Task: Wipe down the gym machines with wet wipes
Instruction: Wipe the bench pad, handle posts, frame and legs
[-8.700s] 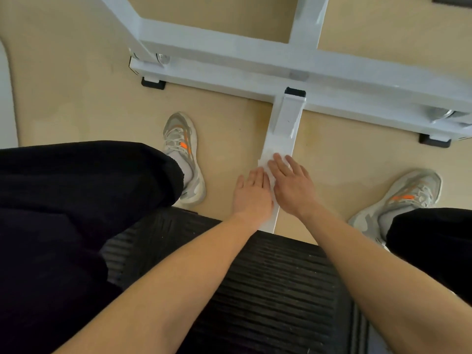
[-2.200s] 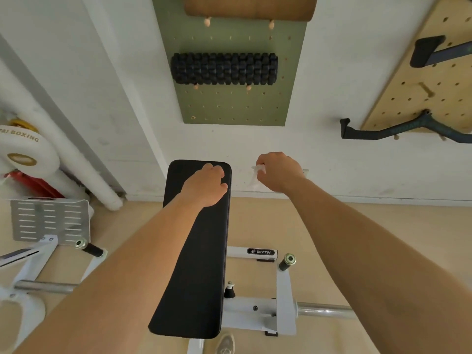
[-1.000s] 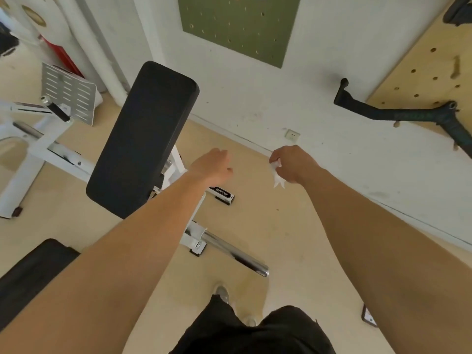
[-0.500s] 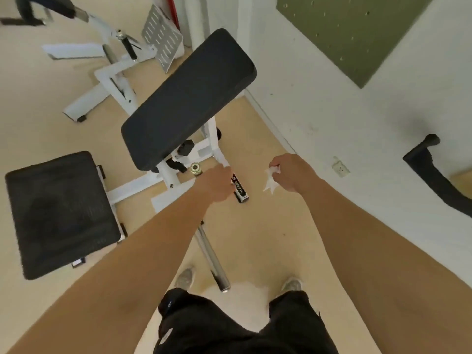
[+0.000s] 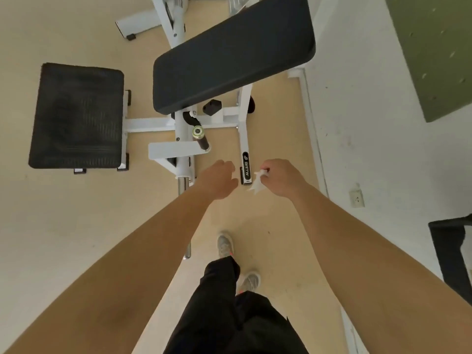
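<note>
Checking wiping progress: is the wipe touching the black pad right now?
No, the wipe hangs from the right hand, apart from the black pad.

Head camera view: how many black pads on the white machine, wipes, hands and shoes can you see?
Black pads: 2, long pad and seat pad
Wipes: 1, wet wipe
Hands: 2, left hand and right hand
Shoes: 2, front shoe and rear shoe
Total: 7
</note>
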The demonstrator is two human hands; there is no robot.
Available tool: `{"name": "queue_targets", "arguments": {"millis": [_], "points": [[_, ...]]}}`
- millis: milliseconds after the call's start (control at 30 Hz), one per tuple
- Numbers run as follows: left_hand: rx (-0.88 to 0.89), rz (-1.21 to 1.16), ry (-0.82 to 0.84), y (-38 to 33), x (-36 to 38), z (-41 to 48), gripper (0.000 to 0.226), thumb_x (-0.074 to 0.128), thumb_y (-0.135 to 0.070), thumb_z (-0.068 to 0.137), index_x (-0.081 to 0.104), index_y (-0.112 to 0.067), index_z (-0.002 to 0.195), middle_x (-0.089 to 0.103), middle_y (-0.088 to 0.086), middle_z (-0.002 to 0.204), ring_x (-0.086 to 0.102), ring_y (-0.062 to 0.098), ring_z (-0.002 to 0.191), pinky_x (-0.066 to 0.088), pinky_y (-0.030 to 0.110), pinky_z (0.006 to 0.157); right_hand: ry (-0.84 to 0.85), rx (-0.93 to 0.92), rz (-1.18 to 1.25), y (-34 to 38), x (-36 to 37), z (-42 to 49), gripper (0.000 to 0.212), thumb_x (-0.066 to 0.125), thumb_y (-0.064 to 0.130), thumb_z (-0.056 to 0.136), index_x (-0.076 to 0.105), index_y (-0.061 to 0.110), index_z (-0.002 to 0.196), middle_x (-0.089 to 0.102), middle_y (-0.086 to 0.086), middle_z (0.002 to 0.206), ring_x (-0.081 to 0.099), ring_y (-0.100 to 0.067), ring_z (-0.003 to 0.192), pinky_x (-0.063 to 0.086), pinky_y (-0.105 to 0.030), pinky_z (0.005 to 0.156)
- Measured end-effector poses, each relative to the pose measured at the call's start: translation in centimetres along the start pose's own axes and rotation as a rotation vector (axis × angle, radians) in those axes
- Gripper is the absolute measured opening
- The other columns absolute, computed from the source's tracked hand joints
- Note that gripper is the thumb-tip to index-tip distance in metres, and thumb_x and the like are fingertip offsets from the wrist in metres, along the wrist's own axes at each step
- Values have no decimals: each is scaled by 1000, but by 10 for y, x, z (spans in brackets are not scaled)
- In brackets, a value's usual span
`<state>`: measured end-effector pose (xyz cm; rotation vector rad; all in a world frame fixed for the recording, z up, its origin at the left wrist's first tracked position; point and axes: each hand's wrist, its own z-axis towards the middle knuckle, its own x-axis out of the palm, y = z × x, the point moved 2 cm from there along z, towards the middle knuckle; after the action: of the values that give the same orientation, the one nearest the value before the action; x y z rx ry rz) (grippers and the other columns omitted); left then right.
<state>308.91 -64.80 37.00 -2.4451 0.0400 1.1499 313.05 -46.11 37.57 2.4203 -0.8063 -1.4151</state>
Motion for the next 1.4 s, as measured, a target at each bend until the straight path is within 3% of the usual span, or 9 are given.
{"name": "queue_targets", "arguments": {"millis": [333,533,733,867,967,1100,1167,1300,1400], "points": [[-64,-330,75,28,91,154,54,43,-38,105,31,-18,154,48,3,149,45,22,136,36,35,110,42,51,138,-69,45,164,27,54,10,94,70,18,115,66,0,111,60,-19,102,43,-26,85],[-171,-621,-41,36,174,270,43,56,-34,100,49,-22,141,66,-7,122,60,17,110,39,25,78,53,59,262,-146,106,276,16,64,13,91,61,23,104,65,0,99,60,-17,90,39,-19,63],[-237,-526,-230,67,273,390,17,58,-39,96,66,-27,106,72,-5,95,65,21,85,55,38,73,86,-25,362,-231,202,383,17,76,20,84,60,22,80,71,-1,85,67,-12,69,45,-26,59],[-196,-418,-229,104,330,477,16,54,-29,98,66,-22,105,71,2,100,65,25,88,53,36,72,106,-98,355,-287,260,465,21,77,29,84,60,22,76,69,-3,79,63,-14,62,43,-26,58],[-156,-272,-206,134,355,534,16,55,-32,97,66,-22,103,70,4,103,64,25,91,53,39,78,105,-159,360,-320,288,522,16,77,22,86,62,24,79,66,-4,73,59,-11,56,42,-17,52],[-117,-192,-254,170,372,589,10,56,-32,97,63,-25,96,69,-5,94,63,20,93,52,38,82,74,-252,320,-347,315,587,18,76,20,87,63,29,78,62,-1,71,55,-10,58,41,-21,55],[-102,-219,-302,183,379,609,7,56,-29,97,61,-26,93,67,-10,88,63,17,91,50,35,81,37,-310,307,-351,323,612,17,74,19,87,65,30,79,61,3,74,54,-6,61,41,-13,57],[-166,-474,-466,200,400,636,9,58,-16,89,58,-25,89,68,-12,92,62,8,85,45,23,74,-45,-389,354,-357,339,644,17,73,12,85,66,27,84,56,9,74,51,-5,61,40,-8,53],[-243,-940,-491,196,413,645,18,51,-3,86,53,-20,90,71,4,103,63,18,87,53,36,75,-78,-393,402,-362,352,649,23,75,13,83,62,32,78,55,11,71,49,-3,61,40,-10,51]]}}
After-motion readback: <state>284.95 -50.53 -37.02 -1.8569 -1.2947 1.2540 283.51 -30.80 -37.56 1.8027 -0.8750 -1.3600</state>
